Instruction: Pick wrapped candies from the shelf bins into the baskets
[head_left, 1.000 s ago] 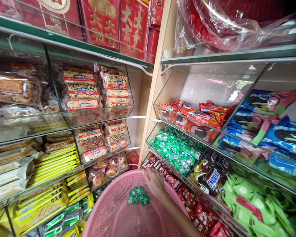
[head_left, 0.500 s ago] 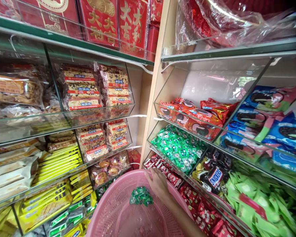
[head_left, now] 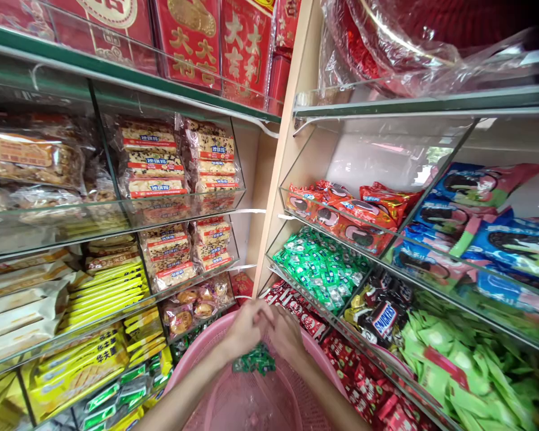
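A pink mesh plastic basket (head_left: 197, 359) stands in front of me, with a small heap of green-wrapped candies (head_left: 254, 359) inside. My left hand (head_left: 245, 326) is closed at the basket's far side, fingers curled inward. Close beside it, my right hand (head_left: 285, 332) is also curled, its fingertips meeting the left hand's. Whatever lies between the fingers is hidden. Behind the hands, the far rim is partly covered. Past my right hand, red-wrapped candies (head_left: 308, 317) fill a low bin, and green-wrapped candies (head_left: 321, 266) lie in the bin above.
Glass-fronted shelves rise on both sides of a wooden post (head_left: 276, 149). Snickers bars (head_left: 384, 317), light green packets (head_left: 453, 359) and blue cookie packs (head_left: 516, 239) lie to the right. Yellow wafer packs (head_left: 78, 365) and rice-cake packs (head_left: 155, 161) sit left.
My left hand has come into view from the lower left and met my right hand at the basket's far side. The right hand has stayed nearly in place. The camera view has shifted slightly.
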Action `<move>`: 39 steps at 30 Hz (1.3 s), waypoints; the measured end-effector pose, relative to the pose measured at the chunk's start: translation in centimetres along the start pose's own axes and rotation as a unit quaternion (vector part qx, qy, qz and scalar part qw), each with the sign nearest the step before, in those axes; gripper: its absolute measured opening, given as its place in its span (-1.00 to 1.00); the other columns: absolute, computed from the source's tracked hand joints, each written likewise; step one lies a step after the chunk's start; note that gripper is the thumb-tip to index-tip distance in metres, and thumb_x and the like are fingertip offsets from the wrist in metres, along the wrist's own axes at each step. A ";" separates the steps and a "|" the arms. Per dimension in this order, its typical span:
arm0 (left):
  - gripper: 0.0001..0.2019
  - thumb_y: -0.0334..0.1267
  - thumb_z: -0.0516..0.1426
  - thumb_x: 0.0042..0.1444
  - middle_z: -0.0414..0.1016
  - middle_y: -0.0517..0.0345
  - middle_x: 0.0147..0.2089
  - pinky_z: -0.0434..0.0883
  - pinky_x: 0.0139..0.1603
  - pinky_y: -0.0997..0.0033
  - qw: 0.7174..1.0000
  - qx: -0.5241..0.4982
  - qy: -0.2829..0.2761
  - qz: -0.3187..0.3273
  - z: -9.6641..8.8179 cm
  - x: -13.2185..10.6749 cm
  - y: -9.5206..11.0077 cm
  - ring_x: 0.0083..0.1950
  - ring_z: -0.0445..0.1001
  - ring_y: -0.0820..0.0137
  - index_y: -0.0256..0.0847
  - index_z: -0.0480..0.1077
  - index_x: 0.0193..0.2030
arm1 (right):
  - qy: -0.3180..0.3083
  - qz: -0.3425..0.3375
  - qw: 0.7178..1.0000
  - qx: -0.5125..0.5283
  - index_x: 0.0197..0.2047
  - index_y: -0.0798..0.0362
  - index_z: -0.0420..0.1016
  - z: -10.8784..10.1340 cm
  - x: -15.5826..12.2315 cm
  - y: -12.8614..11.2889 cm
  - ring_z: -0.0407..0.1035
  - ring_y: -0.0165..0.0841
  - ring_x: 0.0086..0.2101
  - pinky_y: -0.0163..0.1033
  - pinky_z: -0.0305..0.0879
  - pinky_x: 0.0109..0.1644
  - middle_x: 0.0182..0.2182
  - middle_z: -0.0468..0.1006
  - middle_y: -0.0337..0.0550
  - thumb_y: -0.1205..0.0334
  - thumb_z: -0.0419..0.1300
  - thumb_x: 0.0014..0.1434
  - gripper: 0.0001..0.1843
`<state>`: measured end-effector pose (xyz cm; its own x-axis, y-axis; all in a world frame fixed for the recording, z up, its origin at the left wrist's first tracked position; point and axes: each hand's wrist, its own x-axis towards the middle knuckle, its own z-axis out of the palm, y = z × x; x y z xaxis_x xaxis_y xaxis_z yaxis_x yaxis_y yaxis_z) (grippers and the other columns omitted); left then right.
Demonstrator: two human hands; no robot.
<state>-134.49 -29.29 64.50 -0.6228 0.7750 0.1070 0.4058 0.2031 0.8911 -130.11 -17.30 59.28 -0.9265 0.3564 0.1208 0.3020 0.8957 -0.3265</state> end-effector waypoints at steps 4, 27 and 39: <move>-0.74 -0.24 -0.12 0.14 0.47 0.08 -0.20 0.26 -0.08 0.36 0.962 0.240 0.119 -0.058 -0.5 2.8 -3.7 -0.11 0.39 0.33 -0.17 0.36 -0.25 | 0.017 -0.020 1.000 -0.008 -0.10 0.02 0.37 0.3 0.1 -0.4 0.28 -0.27 -0.14 -0.22 0.04 -0.10 -0.19 0.47 -0.09 0.14 -0.19 0.24 -0.63; -0.43 0.11 -0.28 0.14 0.52 0.00 -0.24 0.28 -0.24 0.36 0.913 0.389 0.019 -0.123 -0.2 3.5 -6.7 -0.18 0.47 0.24 -0.11 0.46 -0.22 | -0.036 -0.150 0.948 -0.277 -0.06 0.11 0.33 -20.5 5.8 0.4 0.31 -0.20 -0.10 -0.24 0.20 -0.13 -0.14 0.40 0.03 0.39 0.12 0.06 -0.67; -0.48 0.06 -0.24 0.15 0.53 0.00 -0.24 0.29 -0.20 0.37 0.902 0.388 0.072 -0.177 0.2 2.2 -6.0 -0.17 0.47 0.27 -0.12 0.46 -0.25 | -0.087 -0.161 0.944 -0.273 -0.10 0.09 0.36 -19.8 9.7 3.0 0.32 -0.19 -0.14 -0.23 0.18 -0.09 -0.14 0.36 -0.01 0.31 0.28 -0.12 -0.55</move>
<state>-138.19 -28.72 59.31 -0.8635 0.5040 -0.0174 0.4746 0.8239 0.3098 -133.77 -5.88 78.08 -0.9986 0.0362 -0.0395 0.0258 0.9706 0.2393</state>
